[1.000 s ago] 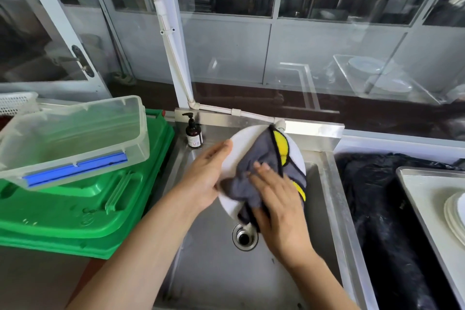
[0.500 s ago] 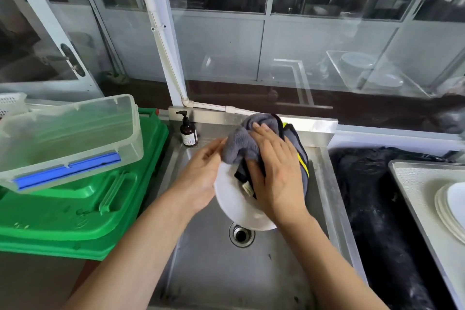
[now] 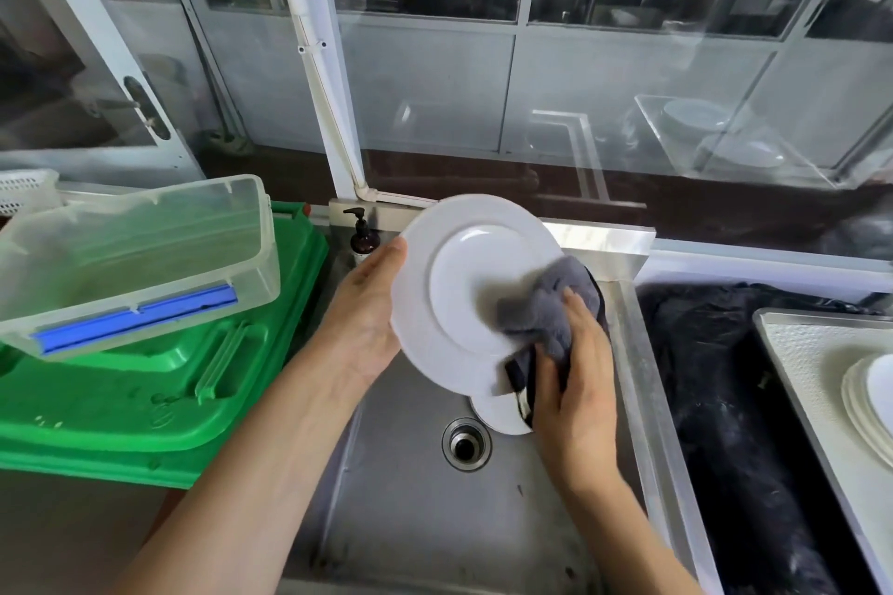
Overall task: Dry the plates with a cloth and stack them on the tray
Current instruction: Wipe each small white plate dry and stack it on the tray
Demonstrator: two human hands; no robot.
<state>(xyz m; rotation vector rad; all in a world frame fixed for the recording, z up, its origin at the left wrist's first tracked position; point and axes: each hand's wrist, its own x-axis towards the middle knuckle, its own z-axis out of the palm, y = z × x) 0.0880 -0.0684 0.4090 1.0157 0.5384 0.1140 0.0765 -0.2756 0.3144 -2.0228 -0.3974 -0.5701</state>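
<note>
You hold a plain white plate (image 3: 464, 285) and a grey cloth (image 3: 541, 304) (its underside looks black). The sink (image 3: 415, 522) is silver steel. A clear plastic box (image 3: 135, 256) with a blue strip sits on bright green crates (image 3: 145, 396). White plates (image 3: 870, 401) rest on a pale tray (image 3: 812, 353).

Even, soft daylight fills the scene, and no hard shadows are cast. A faint shadow is thrown across the white plate (image 3: 464, 285) beside the cloth (image 3: 546, 304). Pale reflections of plates and a tray are carried by the glass partition (image 3: 628, 126), and a bright glare is returned by the sink (image 3: 425, 512) along its back rim. Straight frames are bowed toward the edges by the wide lens. Focus is held throughout, though detail is lost in the black sheet (image 3: 715, 401).
</note>
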